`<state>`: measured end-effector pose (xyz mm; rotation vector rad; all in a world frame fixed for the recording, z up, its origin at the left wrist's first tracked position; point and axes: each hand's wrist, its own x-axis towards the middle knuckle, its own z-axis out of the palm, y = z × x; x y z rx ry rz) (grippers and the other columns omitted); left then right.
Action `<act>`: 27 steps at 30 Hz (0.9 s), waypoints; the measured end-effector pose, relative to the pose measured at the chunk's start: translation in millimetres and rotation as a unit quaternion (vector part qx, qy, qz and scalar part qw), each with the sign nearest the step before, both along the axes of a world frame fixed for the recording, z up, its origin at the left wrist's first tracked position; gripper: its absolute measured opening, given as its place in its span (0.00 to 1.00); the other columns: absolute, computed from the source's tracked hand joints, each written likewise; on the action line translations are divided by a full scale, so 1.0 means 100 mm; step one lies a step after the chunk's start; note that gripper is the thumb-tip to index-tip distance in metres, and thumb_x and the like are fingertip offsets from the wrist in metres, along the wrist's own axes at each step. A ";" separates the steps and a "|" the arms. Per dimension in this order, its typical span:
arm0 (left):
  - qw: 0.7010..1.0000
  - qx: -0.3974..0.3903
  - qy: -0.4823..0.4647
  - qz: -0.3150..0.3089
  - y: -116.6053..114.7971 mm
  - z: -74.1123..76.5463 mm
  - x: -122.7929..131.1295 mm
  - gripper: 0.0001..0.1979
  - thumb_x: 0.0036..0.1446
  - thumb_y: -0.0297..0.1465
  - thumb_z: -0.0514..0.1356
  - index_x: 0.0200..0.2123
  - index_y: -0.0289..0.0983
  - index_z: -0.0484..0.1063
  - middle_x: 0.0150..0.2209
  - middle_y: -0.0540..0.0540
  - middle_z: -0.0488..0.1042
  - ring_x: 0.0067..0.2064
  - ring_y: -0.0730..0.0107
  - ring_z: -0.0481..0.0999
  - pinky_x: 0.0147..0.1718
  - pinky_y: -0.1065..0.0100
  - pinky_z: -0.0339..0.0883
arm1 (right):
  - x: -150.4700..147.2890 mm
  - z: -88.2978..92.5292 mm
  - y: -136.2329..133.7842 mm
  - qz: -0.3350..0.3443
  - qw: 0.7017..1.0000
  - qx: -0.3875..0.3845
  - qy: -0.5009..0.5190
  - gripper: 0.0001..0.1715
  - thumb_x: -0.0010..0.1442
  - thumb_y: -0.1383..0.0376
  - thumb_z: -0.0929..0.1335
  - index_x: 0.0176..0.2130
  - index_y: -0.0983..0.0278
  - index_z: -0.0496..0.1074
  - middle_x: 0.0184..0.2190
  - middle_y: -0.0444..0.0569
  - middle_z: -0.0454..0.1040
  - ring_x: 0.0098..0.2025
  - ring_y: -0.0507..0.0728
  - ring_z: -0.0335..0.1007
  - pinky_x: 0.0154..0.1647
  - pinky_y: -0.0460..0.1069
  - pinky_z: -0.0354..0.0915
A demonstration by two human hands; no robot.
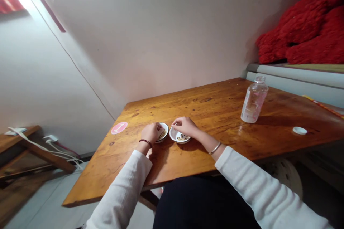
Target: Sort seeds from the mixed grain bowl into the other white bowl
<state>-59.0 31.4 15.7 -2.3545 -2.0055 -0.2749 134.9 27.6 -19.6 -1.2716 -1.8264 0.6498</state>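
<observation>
Two small white bowls stand side by side on the wooden table. The left bowl (166, 127) holds many small tan beans (162, 134). My left hand (150, 133) is at its left rim, with closed fingertips over the beans; whatever they hold is hidden. In the right bowl (173, 135) lie fewer pieces, some dark and some pale beans (184, 137). Above this bowl's far side, my right hand (186, 126) has thumb and forefinger pinched together. Anything between those fingertips is too small to make out.
A clear plastic bottle (255, 100) stands uncapped at the right of the table (215, 103), its white cap (300, 130) nearby. A round pink sticker (119, 127) lies at the left. Cables (53, 150) run along a wooden bench (51, 154). Red fluffy fabric (306, 28) is piled at the back right.
</observation>
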 end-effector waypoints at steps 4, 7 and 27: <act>0.996 0.052 -0.075 0.002 0.04 -0.02 -0.02 0.11 0.56 0.38 0.56 0.36 0.41 0.75 0.40 0.46 0.79 0.42 0.63 0.77 0.37 0.69 0.65 | 0.00 -0.02 0.02 -0.002 1.000 0.016 0.006 0.11 0.54 0.60 0.69 0.34 0.61 0.79 0.32 0.47 0.79 0.35 0.54 0.74 0.34 0.45 0.65; 0.989 0.054 -0.134 -0.012 0.07 -0.04 -0.03 0.09 0.54 0.36 0.57 0.35 0.39 0.74 0.37 0.47 0.79 0.38 0.66 0.77 0.35 0.71 0.65 | 0.00 -0.02 0.02 0.000 1.000 0.019 0.017 0.11 0.54 0.60 0.68 0.33 0.62 0.79 0.32 0.47 0.80 0.35 0.54 0.74 0.34 0.45 0.65; 0.907 0.018 -0.345 -0.241 0.13 -0.22 0.09 0.11 0.54 0.37 0.60 0.38 0.37 0.70 0.37 0.44 0.79 0.40 0.65 0.79 0.33 0.70 0.68 | 0.02 0.01 0.01 0.003 0.999 0.021 0.033 0.09 0.52 0.62 0.68 0.32 0.63 0.78 0.30 0.46 0.79 0.33 0.53 0.73 0.33 0.44 0.64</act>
